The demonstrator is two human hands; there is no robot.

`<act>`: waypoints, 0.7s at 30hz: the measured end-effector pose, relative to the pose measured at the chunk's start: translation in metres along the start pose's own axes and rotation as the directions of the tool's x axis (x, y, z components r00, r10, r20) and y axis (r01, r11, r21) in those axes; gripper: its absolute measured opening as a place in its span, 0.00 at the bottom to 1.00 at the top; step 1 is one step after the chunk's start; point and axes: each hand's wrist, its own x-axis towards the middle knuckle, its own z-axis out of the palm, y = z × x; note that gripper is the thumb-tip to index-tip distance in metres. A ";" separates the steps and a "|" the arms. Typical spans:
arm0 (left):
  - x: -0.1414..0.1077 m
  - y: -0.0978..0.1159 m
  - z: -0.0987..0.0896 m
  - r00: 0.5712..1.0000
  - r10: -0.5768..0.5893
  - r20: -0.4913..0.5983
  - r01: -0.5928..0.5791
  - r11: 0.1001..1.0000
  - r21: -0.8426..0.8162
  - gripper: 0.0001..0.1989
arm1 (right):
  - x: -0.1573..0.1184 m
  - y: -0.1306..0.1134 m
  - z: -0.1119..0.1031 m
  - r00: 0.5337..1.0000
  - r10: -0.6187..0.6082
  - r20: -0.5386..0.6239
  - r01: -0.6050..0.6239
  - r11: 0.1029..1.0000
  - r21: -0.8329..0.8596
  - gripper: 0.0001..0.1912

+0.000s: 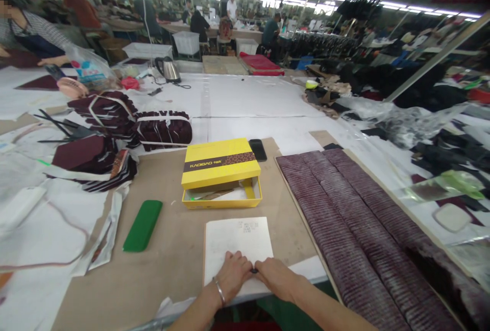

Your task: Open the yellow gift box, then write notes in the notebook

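Note:
My left hand (233,274) and my right hand (277,277) rest side by side on the near edge of a white notebook (237,241) lying on the brown board. Between the two hands sits a small dark object (254,270), pinched by the fingertips; what it is I cannot tell. A metal bangle circles my left wrist. Just beyond the notebook stands a yellow box (220,172) with its lid set askew on top.
A green case (143,225) lies to the left. Rows of stacked maroon fabric pieces (356,229) fill the right side. A black phone (258,149) lies behind the box. Bundled maroon pieces (164,129) and scissors (65,127) sit far left. Other people work at distant tables.

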 end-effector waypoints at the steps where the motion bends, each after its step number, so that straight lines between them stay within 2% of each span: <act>1: 0.000 -0.001 0.000 1.000 0.001 0.000 -0.001 1.000 0.005 0.12 | 0.000 0.001 0.002 1.000 -0.011 0.002 0.011 0.999 -0.031 0.14; 7: 0.002 -0.001 0.005 1.000 -0.010 -0.008 0.010 1.000 0.014 0.12 | 0.008 -0.002 0.008 0.999 -0.037 -0.002 0.037 0.989 -0.145 0.12; 12: 0.005 0.000 0.010 1.000 -0.025 0.000 0.025 0.999 0.020 0.12 | 0.003 0.002 -0.001 0.998 -0.067 -0.002 0.066 0.988 -0.138 0.14; 17: 0.006 -0.001 0.010 1.000 0.012 0.018 -0.013 1.000 0.020 0.15 | -0.025 0.032 -0.019 0.987 -0.158 0.013 0.158 0.987 0.000 0.20; 21: 0.004 0.002 0.009 1.000 0.001 -0.008 -0.001 1.000 0.010 0.12 | -0.048 0.058 -0.021 0.996 -0.068 -0.060 0.079 0.973 0.216 0.15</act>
